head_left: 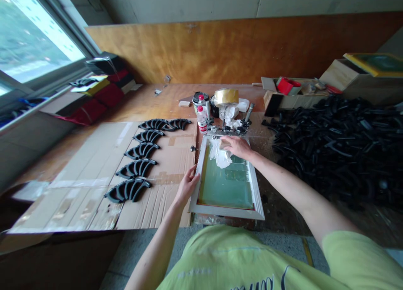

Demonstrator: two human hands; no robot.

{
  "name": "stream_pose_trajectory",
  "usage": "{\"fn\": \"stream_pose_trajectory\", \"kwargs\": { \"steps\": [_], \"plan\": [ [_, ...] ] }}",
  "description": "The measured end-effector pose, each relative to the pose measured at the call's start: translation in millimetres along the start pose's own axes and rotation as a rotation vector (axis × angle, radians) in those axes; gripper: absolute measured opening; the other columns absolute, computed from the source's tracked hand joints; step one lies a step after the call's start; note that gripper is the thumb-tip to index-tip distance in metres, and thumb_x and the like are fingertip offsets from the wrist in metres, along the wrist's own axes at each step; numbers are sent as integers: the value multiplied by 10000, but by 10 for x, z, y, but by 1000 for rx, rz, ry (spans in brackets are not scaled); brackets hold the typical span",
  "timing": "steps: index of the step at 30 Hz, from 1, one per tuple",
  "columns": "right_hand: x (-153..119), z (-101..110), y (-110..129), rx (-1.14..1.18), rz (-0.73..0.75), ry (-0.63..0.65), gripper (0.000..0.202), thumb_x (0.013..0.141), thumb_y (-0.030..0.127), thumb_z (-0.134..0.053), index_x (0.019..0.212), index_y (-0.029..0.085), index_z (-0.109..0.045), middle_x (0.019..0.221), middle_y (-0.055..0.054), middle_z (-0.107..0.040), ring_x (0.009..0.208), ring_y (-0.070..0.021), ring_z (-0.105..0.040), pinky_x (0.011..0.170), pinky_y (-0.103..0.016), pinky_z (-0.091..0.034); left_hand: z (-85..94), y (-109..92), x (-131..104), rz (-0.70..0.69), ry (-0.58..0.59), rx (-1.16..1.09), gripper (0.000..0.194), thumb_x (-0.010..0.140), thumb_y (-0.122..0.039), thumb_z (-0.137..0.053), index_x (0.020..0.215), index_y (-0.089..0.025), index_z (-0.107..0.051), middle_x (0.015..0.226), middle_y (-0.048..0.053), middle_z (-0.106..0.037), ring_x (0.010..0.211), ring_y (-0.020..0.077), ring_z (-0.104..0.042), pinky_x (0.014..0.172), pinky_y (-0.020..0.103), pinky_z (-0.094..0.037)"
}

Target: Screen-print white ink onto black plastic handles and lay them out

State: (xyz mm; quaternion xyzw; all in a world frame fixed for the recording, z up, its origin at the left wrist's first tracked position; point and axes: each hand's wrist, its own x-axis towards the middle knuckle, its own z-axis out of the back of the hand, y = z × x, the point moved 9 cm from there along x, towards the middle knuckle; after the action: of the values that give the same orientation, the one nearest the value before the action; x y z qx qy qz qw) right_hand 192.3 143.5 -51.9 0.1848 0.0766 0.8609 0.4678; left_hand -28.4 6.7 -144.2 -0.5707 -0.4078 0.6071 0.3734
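A white-framed screen (226, 189) with a green mesh lies in front of me, its far edge at a metal clamp (226, 131). My right hand (236, 147) is closed on a small tan block (225, 143) over the far part of the mesh, where white paste (223, 159) is smeared. At the frame's left side is my left hand (189, 180), its fingers curled against the frame edge; whether it grips the edge is hard to tell.
Rows of curved black parts (135, 168) lie on cardboard (170, 197) at left. Many black parts (340, 151) are heaped at right. Behind the clamp stand a red-capped bottle (202, 121), a tape roll (226, 96) and a tub (200, 99). An open box (294, 100) stands back right.
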Motion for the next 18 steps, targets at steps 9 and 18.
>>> {"fn": "stream_pose_trajectory", "kwargs": {
  "steps": [9,18],
  "plan": [
    [-559,449,-1320,68,-610,-261,244,911,296,-495,1052,180,-658,862,-75,-703,794,-224,-633,724,-316,-466,-66,-1406,-27,-339,0,-240,562,756,-610,-617,1113,-177,-646,1013,60,-689,820,174,-655,657,247,-526],
    [-826,-436,32,2,-203,-8,141,854,268,-645,968,192,-677,953,-81,-648,971,-223,-550,887,-367,-422,-631,-748,75,-28,45,-314,595,799,-637,-557,1190,-188,-534,1012,104,-699,739,169,-675,530,241,-519]
  ]
}}
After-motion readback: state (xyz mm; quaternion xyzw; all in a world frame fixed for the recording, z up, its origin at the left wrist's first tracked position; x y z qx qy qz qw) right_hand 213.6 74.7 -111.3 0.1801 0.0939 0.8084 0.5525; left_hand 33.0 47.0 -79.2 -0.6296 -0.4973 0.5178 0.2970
